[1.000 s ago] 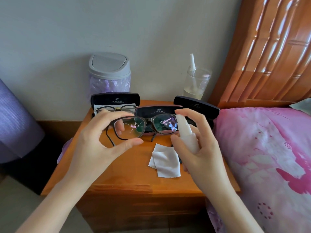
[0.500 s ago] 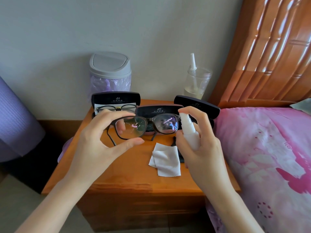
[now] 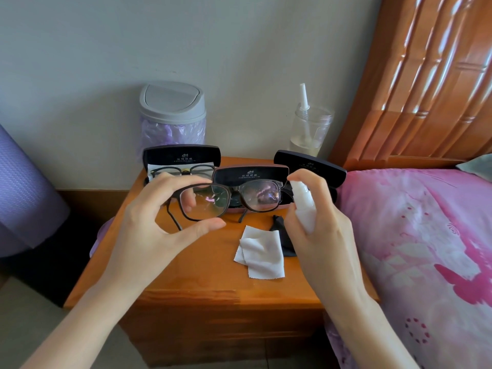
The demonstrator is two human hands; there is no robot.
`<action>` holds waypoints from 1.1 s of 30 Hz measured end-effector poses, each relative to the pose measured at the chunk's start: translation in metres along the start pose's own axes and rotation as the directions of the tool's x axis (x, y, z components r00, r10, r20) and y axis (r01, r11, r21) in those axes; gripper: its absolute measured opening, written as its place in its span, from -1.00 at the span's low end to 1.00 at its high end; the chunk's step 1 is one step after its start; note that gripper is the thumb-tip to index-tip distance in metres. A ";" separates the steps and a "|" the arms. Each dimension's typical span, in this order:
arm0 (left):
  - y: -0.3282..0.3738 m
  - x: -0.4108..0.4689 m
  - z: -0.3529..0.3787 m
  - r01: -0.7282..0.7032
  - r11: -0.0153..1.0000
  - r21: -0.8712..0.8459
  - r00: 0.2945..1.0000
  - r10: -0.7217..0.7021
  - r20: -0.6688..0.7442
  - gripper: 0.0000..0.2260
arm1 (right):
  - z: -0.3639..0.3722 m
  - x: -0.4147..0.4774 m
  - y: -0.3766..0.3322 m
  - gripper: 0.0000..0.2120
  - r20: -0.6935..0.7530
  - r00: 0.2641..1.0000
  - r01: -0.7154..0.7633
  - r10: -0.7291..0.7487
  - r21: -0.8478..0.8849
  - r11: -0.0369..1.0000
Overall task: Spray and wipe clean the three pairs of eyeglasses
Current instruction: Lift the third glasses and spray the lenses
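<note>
Left hand (image 3: 149,225) pinches the dark-framed glasses (image 3: 229,199) by one lens rim, thumb below, fingers above, lenses facing the nozzle. Right hand (image 3: 322,230) grips the spray bottle (image 3: 303,206), forefinger on top, probably to mist the lenses. White cloth (image 3: 262,253) lies on the nightstand (image 3: 213,288) below, within reach for wiping. Second pair (image 3: 183,170) sits in an open case (image 3: 182,155) behind.

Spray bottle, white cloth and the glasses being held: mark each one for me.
spray bottle (image 3: 305,207), head view, its white body below the nozzle
white cloth (image 3: 262,250), head view, its middle
held glasses (image 3: 261,195), head view, the lens nearest the bottle
</note>
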State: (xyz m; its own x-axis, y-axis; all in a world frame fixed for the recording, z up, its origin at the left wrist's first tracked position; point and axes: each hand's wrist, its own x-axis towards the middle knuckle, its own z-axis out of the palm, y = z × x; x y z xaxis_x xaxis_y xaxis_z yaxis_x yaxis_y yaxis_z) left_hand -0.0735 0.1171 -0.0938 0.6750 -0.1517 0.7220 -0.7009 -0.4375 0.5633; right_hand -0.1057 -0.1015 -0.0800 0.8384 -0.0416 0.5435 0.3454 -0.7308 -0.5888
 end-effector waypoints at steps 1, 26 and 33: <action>0.000 0.000 0.000 0.001 1.000 0.001 1.000 -0.001 -0.001 -0.53 | 0.000 0.000 0.000 -0.54 -0.008 1.000 0.010 -0.010 -0.008 1.000; 0.005 -0.001 0.002 0.026 1.000 -0.005 1.000 -0.025 0.016 -0.51 | 0.007 -0.006 -0.017 -0.59 -0.011 0.993 0.119 -0.118 0.103 0.988; 0.013 -0.002 0.009 0.032 0.999 0.013 0.999 -0.032 0.023 -0.53 | 0.017 -0.012 -0.040 -0.54 0.061 0.967 0.243 -0.247 0.060 0.968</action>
State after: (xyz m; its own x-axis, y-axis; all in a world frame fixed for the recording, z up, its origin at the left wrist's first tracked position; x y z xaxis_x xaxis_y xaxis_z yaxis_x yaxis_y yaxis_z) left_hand -0.0815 0.1040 -0.0916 0.7022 -0.1584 0.6941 -0.6761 -0.4538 0.5804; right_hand -0.1224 -0.0604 -0.0733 0.7513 0.1814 0.6345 0.5636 -0.6765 -0.4740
